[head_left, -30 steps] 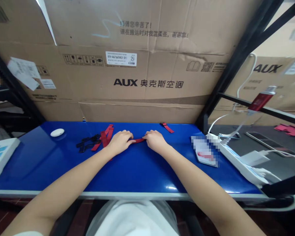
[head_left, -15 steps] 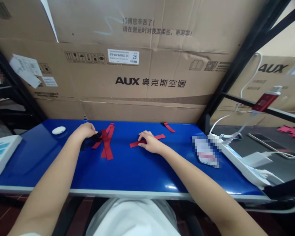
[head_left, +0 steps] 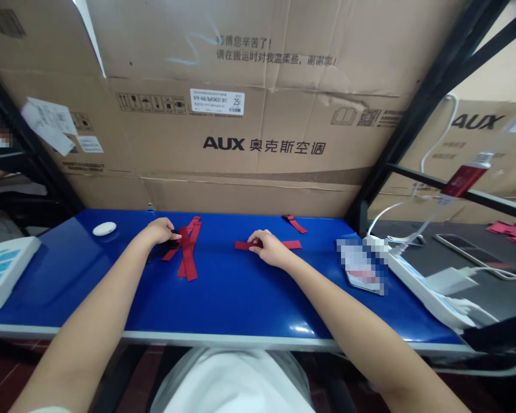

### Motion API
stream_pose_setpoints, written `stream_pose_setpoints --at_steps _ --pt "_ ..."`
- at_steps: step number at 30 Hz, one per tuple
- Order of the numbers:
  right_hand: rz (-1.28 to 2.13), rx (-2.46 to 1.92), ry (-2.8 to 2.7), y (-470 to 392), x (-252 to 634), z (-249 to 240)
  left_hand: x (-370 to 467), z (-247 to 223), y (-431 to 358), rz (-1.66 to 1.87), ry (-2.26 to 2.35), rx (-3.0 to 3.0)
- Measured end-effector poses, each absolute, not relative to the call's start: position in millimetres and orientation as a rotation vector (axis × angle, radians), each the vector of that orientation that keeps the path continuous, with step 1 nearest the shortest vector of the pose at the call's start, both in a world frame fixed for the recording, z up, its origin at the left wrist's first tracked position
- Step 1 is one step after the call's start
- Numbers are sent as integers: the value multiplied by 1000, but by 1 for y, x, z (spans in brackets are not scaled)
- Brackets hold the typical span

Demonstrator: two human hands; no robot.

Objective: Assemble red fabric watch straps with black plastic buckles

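Note:
My right hand [head_left: 267,248] is closed in a pinch around the middle of a red fabric strip [head_left: 291,245], whose two ends stick out on either side over the blue table. At the left, my left hand [head_left: 160,231] has its fingertips pressed together on a small black piece [head_left: 175,233], right at the edge of the crossed red strips [head_left: 187,258]. Dark parts [head_left: 161,250] lie under and beside that hand; their shape is hard to make out. Behind my right hand rests a short red strip with a black end [head_left: 295,223].
A white oval object [head_left: 104,229] lies on the blue table [head_left: 223,310] at left, near a white device [head_left: 8,269]. To the right are a blurred-out phone-like object [head_left: 361,267] and a white power strip [head_left: 421,287] with cables. A cardboard wall [head_left: 258,189] closes off the back.
My right hand has moved slightly right, and the red strip in it has shifted right and turned level. My left hand has moved a little right, toward the crossed strips.

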State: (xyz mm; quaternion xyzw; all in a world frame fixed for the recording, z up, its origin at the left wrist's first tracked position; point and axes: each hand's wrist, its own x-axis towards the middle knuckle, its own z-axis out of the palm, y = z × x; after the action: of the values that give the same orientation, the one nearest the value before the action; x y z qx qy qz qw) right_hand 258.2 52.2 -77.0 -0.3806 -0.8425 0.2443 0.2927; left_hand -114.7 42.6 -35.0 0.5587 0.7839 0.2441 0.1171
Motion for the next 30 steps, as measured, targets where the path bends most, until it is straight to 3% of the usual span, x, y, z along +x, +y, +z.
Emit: stream_pose_setpoints --at_steps 4,7,11,30 --pt "647 -979 -2196 53 256 -74 -93 -33 39 990 2175 1687" --pt "755 -955 -2110 47 254 -65 -56 -28 29 1236 1663 1643" --pt "958 -881 -2039 36 249 -55 0 -27 13 1198 1178 1439" --pt "1196 -692 -1805 27 233 -59 54 -49 0 1144 982 1201"
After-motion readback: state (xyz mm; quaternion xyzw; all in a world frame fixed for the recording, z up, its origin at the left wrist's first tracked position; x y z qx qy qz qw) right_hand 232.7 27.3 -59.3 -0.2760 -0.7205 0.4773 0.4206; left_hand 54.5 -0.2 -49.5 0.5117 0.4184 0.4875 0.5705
